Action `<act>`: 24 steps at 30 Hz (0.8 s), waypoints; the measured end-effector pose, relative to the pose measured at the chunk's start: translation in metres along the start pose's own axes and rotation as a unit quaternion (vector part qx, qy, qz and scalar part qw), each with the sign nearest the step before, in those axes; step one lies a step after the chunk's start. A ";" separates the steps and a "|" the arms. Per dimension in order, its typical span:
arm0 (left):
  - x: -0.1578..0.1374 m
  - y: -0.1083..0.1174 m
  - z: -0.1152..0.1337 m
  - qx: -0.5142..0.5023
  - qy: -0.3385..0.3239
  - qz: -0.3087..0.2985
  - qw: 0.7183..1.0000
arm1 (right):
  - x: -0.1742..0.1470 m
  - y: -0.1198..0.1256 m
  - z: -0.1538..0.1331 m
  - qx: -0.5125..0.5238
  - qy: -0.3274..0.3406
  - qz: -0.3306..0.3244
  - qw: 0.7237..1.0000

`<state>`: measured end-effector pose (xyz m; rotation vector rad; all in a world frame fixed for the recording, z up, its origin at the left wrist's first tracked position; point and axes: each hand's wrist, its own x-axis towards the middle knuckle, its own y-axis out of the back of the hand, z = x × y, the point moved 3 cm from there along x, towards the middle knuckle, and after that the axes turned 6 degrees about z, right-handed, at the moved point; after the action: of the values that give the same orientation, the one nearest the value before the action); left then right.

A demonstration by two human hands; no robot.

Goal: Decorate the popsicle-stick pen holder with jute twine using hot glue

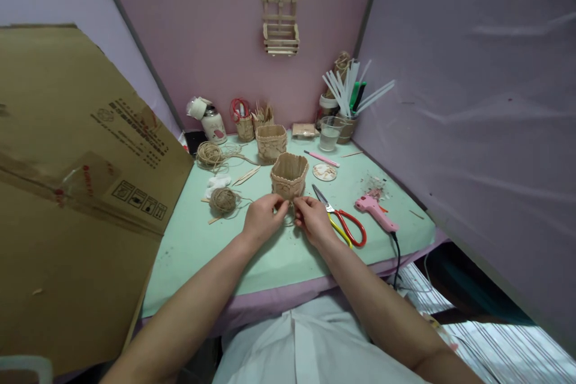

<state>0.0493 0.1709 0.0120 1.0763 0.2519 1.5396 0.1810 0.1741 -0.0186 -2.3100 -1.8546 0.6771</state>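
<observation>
My left hand (266, 216) and my right hand (311, 216) meet just in front of a small wooden basket (288, 175) with a scalloped rim. Fingers of both hands are pinched on a thin piece of twine (289, 222), a loop of which hangs between them over the table. Beyond this basket stands a second, similar basket (272, 144). A ball of twine (224, 201) lies left of my left hand, with a loose strand trailing toward it. Close to my right hand are scissors (346, 225) with one red and one yellow handle.
A pink glue gun (377, 212) with a black cord lies at the right. Behind are a twine coil (210, 155), a cup of liquid (330, 135), white glue sticks (344, 87) and a pink pen-like tool (321, 158). A large cardboard box (81, 204) borders the left side.
</observation>
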 end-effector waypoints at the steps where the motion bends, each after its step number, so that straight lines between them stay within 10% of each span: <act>1: 0.000 -0.001 0.000 0.002 0.007 -0.016 1.000 | -0.001 0.001 0.000 0.000 0.000 0.001 1.000; 9: -0.002 -0.012 -0.005 -0.154 0.097 -0.103 0.978 | -0.009 0.004 -0.004 0.003 -0.009 -0.011 1.000; 16: -0.005 -0.018 -0.006 -0.335 0.289 -0.123 0.888 | -0.014 0.002 -0.006 -0.002 -0.019 -0.017 1.000; 24: -0.004 -0.013 -0.002 -0.394 0.346 -0.133 0.841 | -0.015 0.003 -0.007 -0.029 0.003 -0.007 1.000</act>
<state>0.0561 0.1714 0.0002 -0.1858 0.2077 1.4999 0.1843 0.1603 -0.0095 -2.3295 -1.9108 0.6207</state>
